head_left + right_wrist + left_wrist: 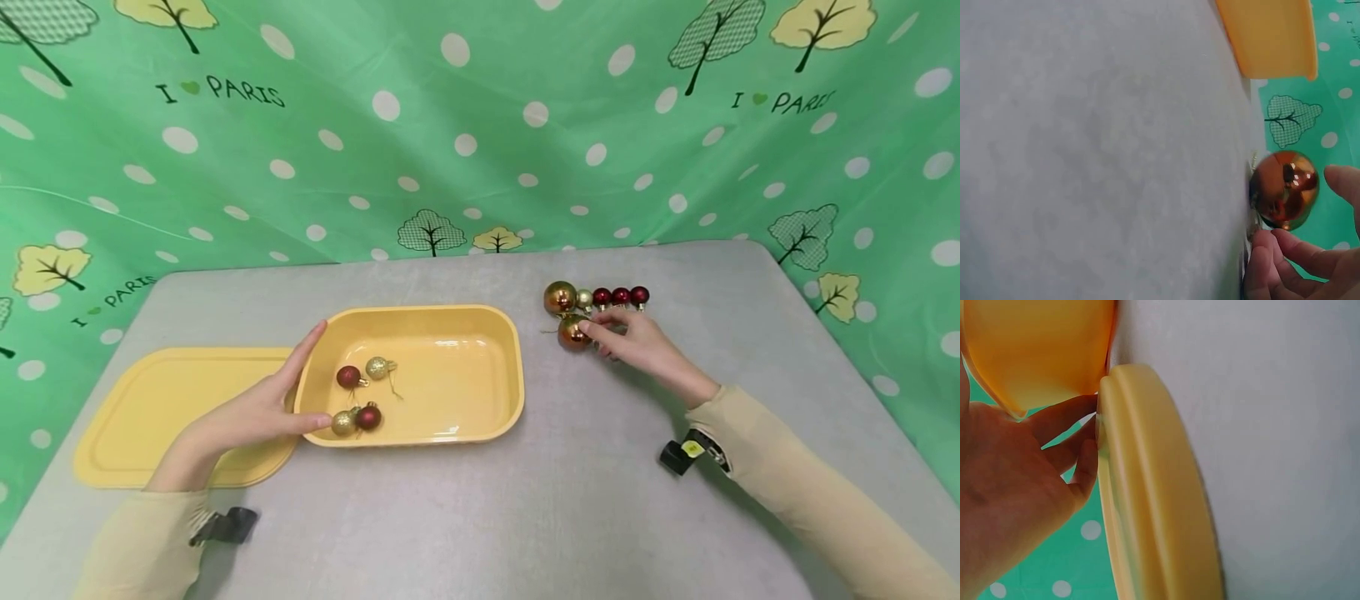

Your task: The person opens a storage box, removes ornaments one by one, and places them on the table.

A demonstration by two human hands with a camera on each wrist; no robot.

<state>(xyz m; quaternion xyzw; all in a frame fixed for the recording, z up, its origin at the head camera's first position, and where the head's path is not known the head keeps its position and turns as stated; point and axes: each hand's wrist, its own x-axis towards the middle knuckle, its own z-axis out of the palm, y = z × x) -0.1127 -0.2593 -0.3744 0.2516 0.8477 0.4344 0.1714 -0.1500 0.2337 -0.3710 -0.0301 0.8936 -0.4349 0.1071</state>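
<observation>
My left hand point(258, 408) lies along the left end of a yellow plastic box point(510, 375), its thumb and index finger stretched out at the rim. In the left wrist view, its other fingers point(1069, 434) reach in beside the yellow lid point(1154, 487). Inside the box are two dark red bauble ornaments and two glittery gold ones point(377, 367). My right hand point(633, 337) is around a large shiny copper-gold bauble point(1286, 189). Its thumb stands slightly apart from the ball in the right wrist view, while the other fingers lie close beside it near the tabletop.
Behind the right hand stands a row of baubles: another large copper-gold one point(560, 297), a small gold one point(584, 299) and three small dark red ones point(620, 297). The lid lies left of the box on a grey table point(480, 517). A green printed cloth point(495, 200) hangs behind.
</observation>
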